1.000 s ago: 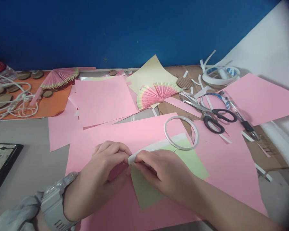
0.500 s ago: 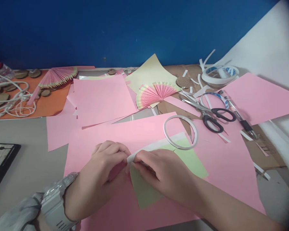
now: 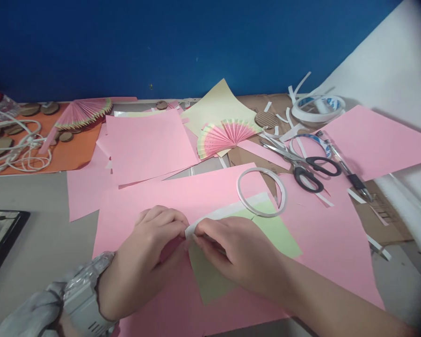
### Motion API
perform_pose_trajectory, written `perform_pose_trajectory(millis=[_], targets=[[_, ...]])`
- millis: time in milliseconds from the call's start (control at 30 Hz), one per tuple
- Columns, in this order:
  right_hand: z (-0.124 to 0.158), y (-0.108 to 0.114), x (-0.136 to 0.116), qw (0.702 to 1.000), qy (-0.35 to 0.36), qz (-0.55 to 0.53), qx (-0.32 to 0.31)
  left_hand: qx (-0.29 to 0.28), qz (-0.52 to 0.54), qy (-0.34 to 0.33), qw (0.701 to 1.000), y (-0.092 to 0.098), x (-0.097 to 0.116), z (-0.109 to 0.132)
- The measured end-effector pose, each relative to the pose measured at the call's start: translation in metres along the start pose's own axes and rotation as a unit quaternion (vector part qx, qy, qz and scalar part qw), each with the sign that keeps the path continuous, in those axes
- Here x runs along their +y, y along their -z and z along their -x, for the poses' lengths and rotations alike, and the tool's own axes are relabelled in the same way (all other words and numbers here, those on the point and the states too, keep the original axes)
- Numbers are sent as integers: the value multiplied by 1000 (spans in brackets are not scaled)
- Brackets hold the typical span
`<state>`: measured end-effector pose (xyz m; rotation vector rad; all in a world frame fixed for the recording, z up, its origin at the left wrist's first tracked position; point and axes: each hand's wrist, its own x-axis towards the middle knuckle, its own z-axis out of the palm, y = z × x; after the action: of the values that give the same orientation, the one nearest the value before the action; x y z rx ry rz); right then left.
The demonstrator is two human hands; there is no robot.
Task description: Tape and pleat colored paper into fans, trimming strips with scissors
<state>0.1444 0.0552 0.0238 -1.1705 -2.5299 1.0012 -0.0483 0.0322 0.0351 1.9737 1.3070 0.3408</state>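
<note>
A light green sheet of paper (image 3: pixel 279 231) lies on a large pink sheet (image 3: pixel 143 196), with a white tape strip (image 3: pixel 228 211) along its upper edge. My right hand (image 3: pixel 240 241) pinches the left end of this strip between thumb and index finger. Close beside it, my left hand (image 3: pixel 154 248) is closed, thumb and fingertips meeting at the same corner of the strip. Its fingers partly hide what lies between them. A thin roll of white tape (image 3: pixel 241 199) rests over the green sheet's upper right corner.
Black-handled scissors (image 3: pixel 308 179), a pen (image 3: pixel 351 173) and a larger tape roll (image 3: pixel 318 114) lie at the right. Behind are a folded pink fan (image 3: pixel 231 138) and a yellow sheet (image 3: pixel 215 103). A second fan (image 3: pixel 82 112) and white cables (image 3: pixel 30 150) sit at left.
Both hands stay at the strip's left end with almost no movement. The whole view has shifted very slightly.
</note>
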Motion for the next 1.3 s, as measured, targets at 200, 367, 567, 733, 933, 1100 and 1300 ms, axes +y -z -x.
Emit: perform_pose_trajectory(millis=[200,367,567,733,933,1100,1300], targets=[[2,2,0,1000,3,-23,-9,3,-8,6,1000,-1,-1,0],[1,5,0,998,22,-55,-19,16,-13,-1,1000,-3,0,0],[3,6,-4,998,9,-53,-15,21,-35,-10,999,-6,-3,1],[5,5,-9,998,-31,-49,17,20,-16,-32,999,-10,-3,0],[6,14,-15,993,-96,-65,-5,16,1,-31,999,-14,-3,-2],[9,31,-13,981,-145,-129,13,17,-13,-17,1000,-16,-9,-4],[23,39,-16,978,-110,-136,115,31,4,-22,999,-17,-14,-5]])
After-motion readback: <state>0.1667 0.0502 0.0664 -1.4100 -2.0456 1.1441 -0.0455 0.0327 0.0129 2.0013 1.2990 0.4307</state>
